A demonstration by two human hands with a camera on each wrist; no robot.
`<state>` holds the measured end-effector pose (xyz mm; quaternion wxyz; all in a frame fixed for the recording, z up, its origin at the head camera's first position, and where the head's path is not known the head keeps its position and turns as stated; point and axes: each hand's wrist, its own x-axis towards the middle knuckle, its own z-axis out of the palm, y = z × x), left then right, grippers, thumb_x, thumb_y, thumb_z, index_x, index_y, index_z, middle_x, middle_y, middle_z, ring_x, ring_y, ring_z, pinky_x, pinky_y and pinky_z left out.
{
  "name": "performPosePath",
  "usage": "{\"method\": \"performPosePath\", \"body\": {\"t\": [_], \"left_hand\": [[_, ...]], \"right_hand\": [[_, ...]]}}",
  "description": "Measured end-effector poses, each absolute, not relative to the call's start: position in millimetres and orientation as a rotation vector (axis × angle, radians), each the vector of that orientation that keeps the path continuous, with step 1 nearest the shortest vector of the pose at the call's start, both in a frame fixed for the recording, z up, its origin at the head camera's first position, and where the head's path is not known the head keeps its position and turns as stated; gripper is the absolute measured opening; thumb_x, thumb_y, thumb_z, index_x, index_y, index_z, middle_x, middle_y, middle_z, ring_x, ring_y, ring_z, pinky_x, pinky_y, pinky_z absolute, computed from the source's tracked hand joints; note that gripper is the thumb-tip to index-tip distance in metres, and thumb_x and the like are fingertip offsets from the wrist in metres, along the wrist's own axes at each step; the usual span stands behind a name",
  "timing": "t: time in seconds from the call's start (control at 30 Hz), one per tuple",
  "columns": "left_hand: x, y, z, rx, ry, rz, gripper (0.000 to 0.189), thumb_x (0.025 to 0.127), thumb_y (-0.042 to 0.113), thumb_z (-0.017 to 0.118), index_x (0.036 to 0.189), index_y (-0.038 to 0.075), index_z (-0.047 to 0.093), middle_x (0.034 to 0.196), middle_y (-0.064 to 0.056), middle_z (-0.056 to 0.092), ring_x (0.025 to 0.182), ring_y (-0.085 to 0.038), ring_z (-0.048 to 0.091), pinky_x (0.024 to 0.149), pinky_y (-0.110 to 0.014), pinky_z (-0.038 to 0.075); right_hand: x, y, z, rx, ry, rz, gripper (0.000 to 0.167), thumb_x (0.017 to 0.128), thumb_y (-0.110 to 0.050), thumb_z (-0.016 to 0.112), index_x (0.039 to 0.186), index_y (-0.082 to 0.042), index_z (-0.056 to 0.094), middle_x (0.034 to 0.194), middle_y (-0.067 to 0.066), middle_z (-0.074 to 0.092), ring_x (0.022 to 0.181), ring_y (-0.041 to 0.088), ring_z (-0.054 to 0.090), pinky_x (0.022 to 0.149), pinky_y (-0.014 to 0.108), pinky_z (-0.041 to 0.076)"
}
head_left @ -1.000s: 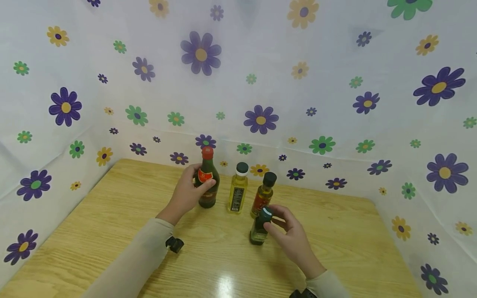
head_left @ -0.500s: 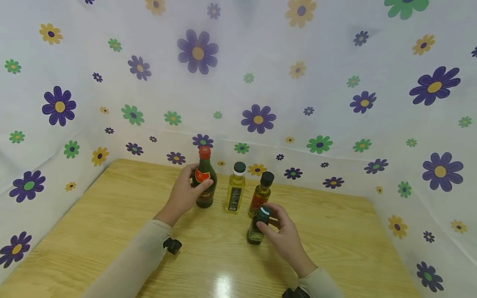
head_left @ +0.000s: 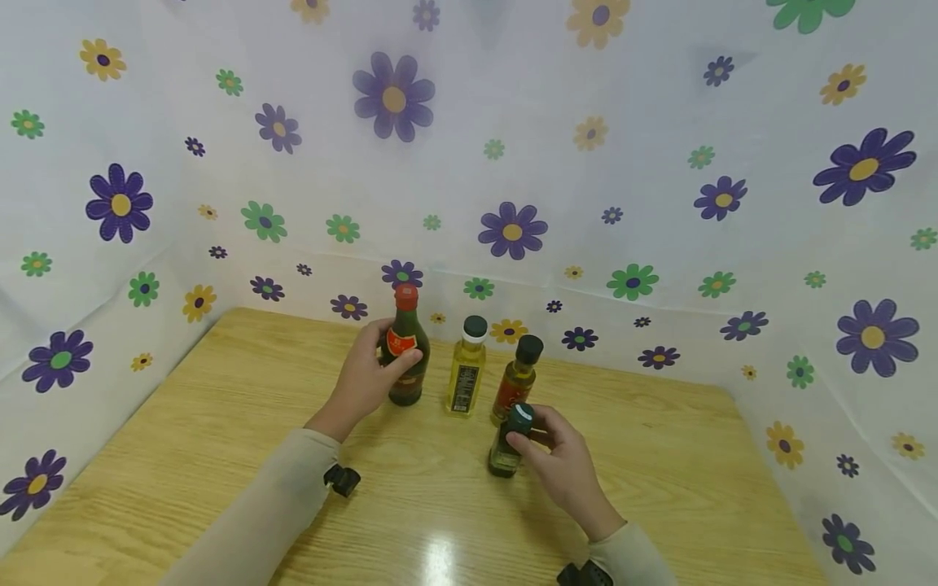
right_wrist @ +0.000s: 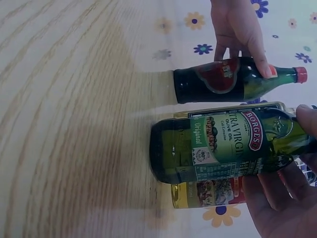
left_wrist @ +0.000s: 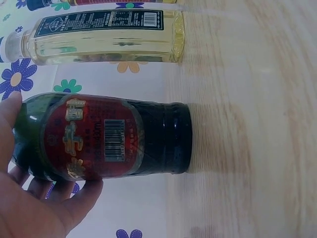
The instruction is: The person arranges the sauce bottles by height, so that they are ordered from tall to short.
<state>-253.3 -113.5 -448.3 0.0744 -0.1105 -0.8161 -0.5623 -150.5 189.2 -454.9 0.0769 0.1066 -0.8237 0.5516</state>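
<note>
My left hand (head_left: 362,374) grips the upper body of a red-capped dark green bottle (head_left: 414,335), which stands upright at the left of the group. Its red label (left_wrist: 84,136) with a barcode faces the left wrist camera. My right hand (head_left: 567,468) holds a green olive oil bottle (head_left: 502,461) near its neck, thumb on one side and fingers on the other. That bottle stands nearest to me. A clear bottle of yellow oil (head_left: 465,378) with a dark cap is between them. Partly hidden behind the olive oil bottle is a black-capped, red-labelled oil bottle (head_left: 516,382).
All the bottles stand on a light wood table (head_left: 410,505). White cloth walls with printed flowers (head_left: 630,163) enclose the table at the back and both sides, with the back wall close behind the bottles.
My right thumb has shifted slightly left across the neck of the olive oil bottle. My left hand keeps its grip, the bottles hold their places, and the head view sways a little.
</note>
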Motion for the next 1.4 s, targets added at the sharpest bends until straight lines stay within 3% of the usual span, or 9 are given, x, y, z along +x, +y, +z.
{"method": "performPosePath", "body": {"t": [0.47,0.83,1.13,1.4], "left_hand": [[-252.2,-113.1,-445.9,-0.314,-2.452,-1.715,0.073,0.097,0.044,0.073,0.151,0.006,0.042,0.139,-0.013,0.053,0.128,-0.032,0.055,0.101,-0.055,0.054],[-253.9,-113.6,-448.7,-0.314,-2.448,-1.69,0.073,0.095,0.046,0.073,0.15,0.008,0.043,0.137,-0.012,0.055,0.125,-0.031,0.057,0.101,-0.055,0.053],[-252.8,-113.6,-448.0,-0.308,-2.454,-1.701,0.074,0.095,0.046,0.073,0.15,0.008,0.043,0.137,-0.012,0.055,0.125,-0.031,0.057,0.102,-0.055,0.053],[-251.3,-112.0,-445.9,-0.33,-2.478,-1.685,0.071,0.099,0.041,0.07,0.152,0.006,0.037,0.138,-0.015,0.05,0.125,-0.033,0.057,0.102,-0.055,0.053]], "right_hand": [[-154.9,213.7,-458.1,0.243,-2.412,1.626,0.03,0.094,-0.012,0.077,0.122,-0.005,0.069,0.117,0.009,0.07,0.105,0.013,0.068,0.091,0.025,0.058],[-172.1,250.5,-452.3,0.115,-2.401,1.552,0.037,0.102,-0.018,0.068,0.134,-0.002,0.063,0.127,0.016,0.066,0.111,0.002,0.06,0.093,0.01,0.05],[-188.2,257.9,-451.3,0.087,-2.437,1.558,0.041,0.104,-0.023,0.065,0.139,-0.003,0.059,0.132,0.015,0.065,0.117,0.007,0.058,0.096,0.008,0.046],[-196.0,252.6,-451.3,0.095,-2.432,1.557,0.042,0.104,-0.018,0.064,0.143,-0.003,0.057,0.135,0.019,0.062,0.126,0.028,0.058,0.098,0.009,0.046]]}}
